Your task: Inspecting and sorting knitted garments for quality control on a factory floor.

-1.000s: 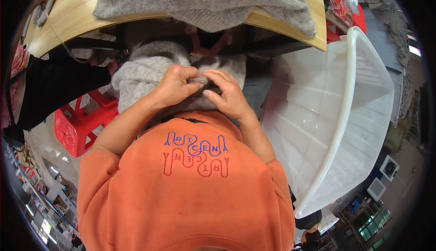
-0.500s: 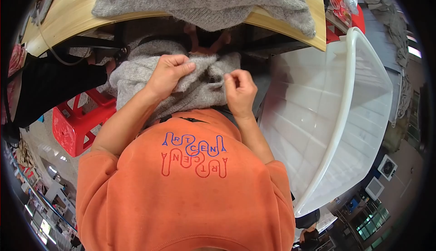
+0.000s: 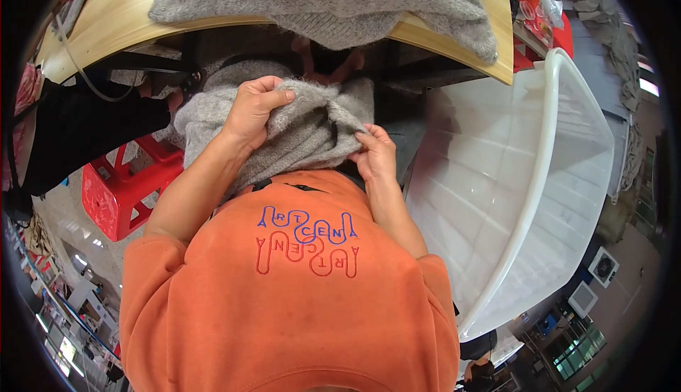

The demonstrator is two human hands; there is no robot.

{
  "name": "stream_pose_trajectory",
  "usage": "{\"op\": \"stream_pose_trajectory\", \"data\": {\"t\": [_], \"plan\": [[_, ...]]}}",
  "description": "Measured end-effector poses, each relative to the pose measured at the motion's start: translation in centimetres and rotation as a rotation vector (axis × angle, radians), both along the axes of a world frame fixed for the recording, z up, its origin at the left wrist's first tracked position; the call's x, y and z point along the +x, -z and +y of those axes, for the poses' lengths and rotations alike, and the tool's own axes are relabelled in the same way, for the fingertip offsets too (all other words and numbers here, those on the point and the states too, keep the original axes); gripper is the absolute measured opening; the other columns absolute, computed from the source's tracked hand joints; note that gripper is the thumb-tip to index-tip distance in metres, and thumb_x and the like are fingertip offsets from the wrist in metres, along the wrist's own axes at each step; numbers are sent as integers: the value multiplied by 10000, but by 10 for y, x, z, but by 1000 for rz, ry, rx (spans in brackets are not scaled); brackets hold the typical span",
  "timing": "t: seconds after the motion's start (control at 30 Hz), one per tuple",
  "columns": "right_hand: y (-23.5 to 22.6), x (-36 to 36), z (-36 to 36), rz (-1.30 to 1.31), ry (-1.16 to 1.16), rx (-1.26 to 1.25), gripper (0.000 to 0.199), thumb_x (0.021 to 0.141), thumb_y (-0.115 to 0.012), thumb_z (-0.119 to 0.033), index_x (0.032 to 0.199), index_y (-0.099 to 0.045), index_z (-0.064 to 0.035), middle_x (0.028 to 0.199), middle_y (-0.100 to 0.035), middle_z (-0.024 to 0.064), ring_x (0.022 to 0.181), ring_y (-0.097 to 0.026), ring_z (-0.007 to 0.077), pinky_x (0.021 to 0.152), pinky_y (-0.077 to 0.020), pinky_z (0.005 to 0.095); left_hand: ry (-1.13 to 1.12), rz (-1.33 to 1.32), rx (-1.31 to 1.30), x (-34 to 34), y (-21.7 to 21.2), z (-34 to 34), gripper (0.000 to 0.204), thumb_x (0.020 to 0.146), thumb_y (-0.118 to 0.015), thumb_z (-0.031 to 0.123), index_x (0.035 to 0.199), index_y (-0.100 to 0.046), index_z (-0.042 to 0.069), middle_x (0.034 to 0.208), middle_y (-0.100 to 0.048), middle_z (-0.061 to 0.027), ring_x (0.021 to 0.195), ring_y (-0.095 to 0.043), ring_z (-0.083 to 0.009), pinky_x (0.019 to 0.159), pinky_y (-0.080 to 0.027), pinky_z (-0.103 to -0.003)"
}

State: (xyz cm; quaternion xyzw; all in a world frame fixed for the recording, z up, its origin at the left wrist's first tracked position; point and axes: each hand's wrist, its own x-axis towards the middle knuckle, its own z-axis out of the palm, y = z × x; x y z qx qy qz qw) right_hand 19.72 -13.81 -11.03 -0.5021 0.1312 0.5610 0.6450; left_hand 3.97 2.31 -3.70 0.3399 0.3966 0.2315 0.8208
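Observation:
A grey knitted garment [image 3: 305,129] lies bunched in my lap, below the edge of a wooden table [image 3: 106,23]. My left hand [image 3: 254,108] grips a fold of it near the top left. My right hand [image 3: 376,154] pinches its right edge lower down. The two hands are apart, with the knit stretched between them. My orange sweatshirt fills the lower middle of the view and hides the garment's lower part.
A second grey knit [image 3: 340,2] is spread on the tabletop. A large white plastic tub [image 3: 560,179] stands at my right. A red plastic stool [image 3: 117,193] is at my left, next to dark fabric [image 3: 78,129].
My hands were close together on the bunched knit. They have moved apart, the right one lower and outward, spreading the garment between them.

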Motion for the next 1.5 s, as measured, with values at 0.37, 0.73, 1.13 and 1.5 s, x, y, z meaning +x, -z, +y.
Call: {"op": "stream_pose_trajectory", "data": {"t": [0.37,0.73,1.13,1.5], "plan": [[-85,-23,10,-1677,-563,493,254,648,-503,131,863,-588,27,900,-571,123,809,-558,243,719,-473,307,209,206,163,18,-10,-16,47,718,-631,1,736,-604,34,646,-565,19,562,-490,-40,518,-407,-199],[-70,-30,10,-1486,-410,351,264,602,-562,118,838,-566,0,804,-567,113,669,-569,240,575,-464,285,498,55,88,11,3,-24,87,772,-616,51,698,-618,5,633,-551,26,584,-450,-32,512,-356,-197],[-63,-31,14,-1716,-431,408,229,614,-585,110,808,-581,-11,838,-570,116,695,-589,246,591,-483,295,600,84,132,0,10,-22,61,757,-616,31,703,-597,10,636,-525,45,604,-445,-17,517,-346,-178],[-51,-19,20,-1278,-615,576,210,641,-559,113,812,-580,-5,787,-561,104,649,-555,198,578,-432,253,482,187,270,-6,7,-30,58,733,-645,23,783,-632,-2,648,-566,22,598,-466,-27,503,-375,-189]]}}
